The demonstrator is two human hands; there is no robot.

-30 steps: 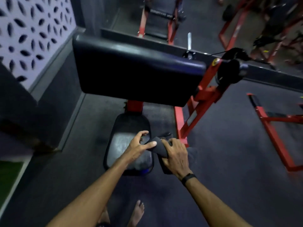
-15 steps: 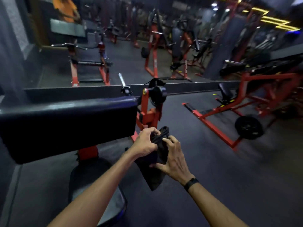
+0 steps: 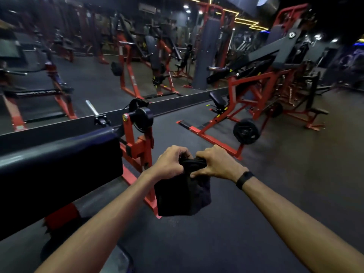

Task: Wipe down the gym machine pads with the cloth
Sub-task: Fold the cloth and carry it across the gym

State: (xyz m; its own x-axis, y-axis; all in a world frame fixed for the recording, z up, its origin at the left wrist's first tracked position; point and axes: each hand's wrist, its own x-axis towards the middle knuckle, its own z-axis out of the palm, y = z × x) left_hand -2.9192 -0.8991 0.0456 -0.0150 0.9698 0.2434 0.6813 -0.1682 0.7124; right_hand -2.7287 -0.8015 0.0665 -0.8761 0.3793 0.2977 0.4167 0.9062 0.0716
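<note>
At the far left, a wide black pad (image 3: 57, 166) is seen, set on a red machine frame (image 3: 138, 146). The pad is well apart from the cloth. Low down, at the bottom edge, part of a dark seat pad (image 3: 118, 261) is seen under the left arm.

In the middle, a black cloth (image 3: 182, 196) is held up in the air by both hands, above the dark floor (image 3: 226, 243). The left hand (image 3: 171, 164) is curled over the top left part of the cloth, and the fingers are closed tight on it. The right hand (image 3: 217, 164) is just beside it, and the top right part of the cloth is pinched between its thumb and bent fingers. The rest of the cloth is left hanging down below the hands in a loose bunch.

A black band (image 3: 244, 179) is worn on the right wrist.

Farther right, a round black weight plate (image 3: 246, 132) is seen on another red machine (image 3: 256, 85).
</note>
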